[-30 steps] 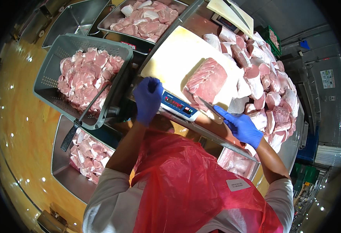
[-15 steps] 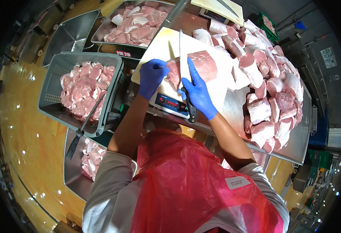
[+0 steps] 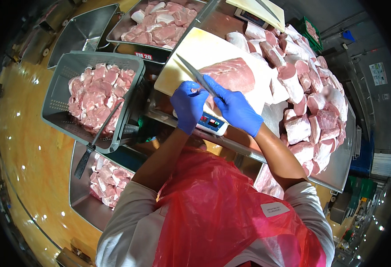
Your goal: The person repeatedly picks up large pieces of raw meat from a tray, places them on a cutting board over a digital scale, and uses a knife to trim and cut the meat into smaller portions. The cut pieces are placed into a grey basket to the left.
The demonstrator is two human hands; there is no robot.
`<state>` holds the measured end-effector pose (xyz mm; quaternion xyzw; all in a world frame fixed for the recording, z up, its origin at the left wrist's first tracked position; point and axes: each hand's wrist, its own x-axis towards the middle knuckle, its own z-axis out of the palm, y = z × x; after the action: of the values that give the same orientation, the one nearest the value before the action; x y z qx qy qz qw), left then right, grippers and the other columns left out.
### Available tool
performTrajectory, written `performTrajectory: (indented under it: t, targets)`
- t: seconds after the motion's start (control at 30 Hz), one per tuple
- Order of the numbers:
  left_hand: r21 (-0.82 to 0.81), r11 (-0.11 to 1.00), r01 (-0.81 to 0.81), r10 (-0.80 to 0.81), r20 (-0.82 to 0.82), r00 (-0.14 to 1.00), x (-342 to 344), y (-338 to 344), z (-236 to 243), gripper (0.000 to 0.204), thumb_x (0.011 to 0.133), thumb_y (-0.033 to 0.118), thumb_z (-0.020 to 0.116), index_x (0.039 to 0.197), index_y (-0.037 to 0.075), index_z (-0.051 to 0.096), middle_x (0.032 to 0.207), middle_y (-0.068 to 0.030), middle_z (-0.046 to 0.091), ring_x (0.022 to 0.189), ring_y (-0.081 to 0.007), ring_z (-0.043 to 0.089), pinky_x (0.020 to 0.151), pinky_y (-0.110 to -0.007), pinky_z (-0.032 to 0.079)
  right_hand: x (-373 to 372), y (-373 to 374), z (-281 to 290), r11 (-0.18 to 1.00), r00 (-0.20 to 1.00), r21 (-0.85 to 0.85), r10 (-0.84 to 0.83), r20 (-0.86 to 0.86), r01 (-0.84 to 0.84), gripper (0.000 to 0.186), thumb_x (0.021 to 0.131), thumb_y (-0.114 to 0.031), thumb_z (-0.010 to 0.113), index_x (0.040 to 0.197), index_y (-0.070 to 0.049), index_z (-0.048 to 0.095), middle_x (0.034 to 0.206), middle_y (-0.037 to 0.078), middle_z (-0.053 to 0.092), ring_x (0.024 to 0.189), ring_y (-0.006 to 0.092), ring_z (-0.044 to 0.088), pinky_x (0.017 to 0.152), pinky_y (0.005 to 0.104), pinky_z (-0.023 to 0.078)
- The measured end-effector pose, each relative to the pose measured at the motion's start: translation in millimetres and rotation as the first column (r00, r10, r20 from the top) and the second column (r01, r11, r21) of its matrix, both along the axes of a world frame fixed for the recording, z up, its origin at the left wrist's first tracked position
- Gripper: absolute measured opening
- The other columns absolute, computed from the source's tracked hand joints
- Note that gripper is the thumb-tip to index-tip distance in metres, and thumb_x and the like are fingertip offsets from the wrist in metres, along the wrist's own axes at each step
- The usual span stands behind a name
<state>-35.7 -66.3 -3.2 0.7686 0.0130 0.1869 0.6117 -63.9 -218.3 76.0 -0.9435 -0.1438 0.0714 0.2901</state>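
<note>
A large boneless piece of pork loin [image 3: 232, 76] lies on the white cutting board [image 3: 196, 43], which rests on a scale [image 3: 213, 122] with a lit red display. My right hand [image 3: 238, 109], in a blue glove, is closed round a knife [image 3: 190, 68]. Its blade slants to the far left across the loin's left end; the handle is hidden under my fingers. At the near left edge of the loin is my left hand [image 3: 188, 104], also gloved in blue, with curled fingers pinched together. Something pinkish shows at its fingertips, too small to make out.
Raw meat heaps [image 3: 309, 100] cover the steel table to the right. A grey crate [image 3: 55, 95] of meat pieces stands left, a sharpening steel [image 3: 98, 135] across its rim. Metal tubs [image 3: 82, 196] sit below and beyond it. Another board with a knife [image 3: 266, 13] is at the far right.
The knife has swung from pointing straight away to slanting far left. Both hands have drawn nearer to me and closer together, the left one moving right. My view has shifted slightly.
</note>
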Motion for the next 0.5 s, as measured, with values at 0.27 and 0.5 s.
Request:
performTrajectory:
  t: [0.27,0.5]
  targets:
    - [-0.255,0.967,-0.006,-0.028,-0.131,0.991,-30.7,26.2,-24.9,0.015,0.077,-0.001,0.073,0.085,0.004,0.062,0.072,-0.0028,0.059,0.066,-0.0105,0.057,0.067,-0.028,0.051,-107.4,-98.2,23.0,0.837,0.976,-0.514,0.099,-0.196,-0.188,0.084,0.087,-0.001,0.057,0.159,-0.033,0.029,0.085,0.018,0.065,0.062,0.0369,0.066,0.057,0.0463,0.054]
    - [-0.096,0.983,0.156,-0.156,0.01,0.988,-50.3,35.7,-44.9,0.026,0.081,0.001,0.075,0.103,0.002,0.061,0.091,-0.0077,0.059,0.083,-0.0161,0.059,0.075,-0.032,0.051,-94.4,-81.0,23.7,0.904,0.998,-0.422,0.067,-0.015,-0.067,0.083,0.086,-0.003,0.059,0.159,-0.03,0.032,0.087,0.02,0.064,0.068,0.0377,0.066,0.061,0.045,0.055]
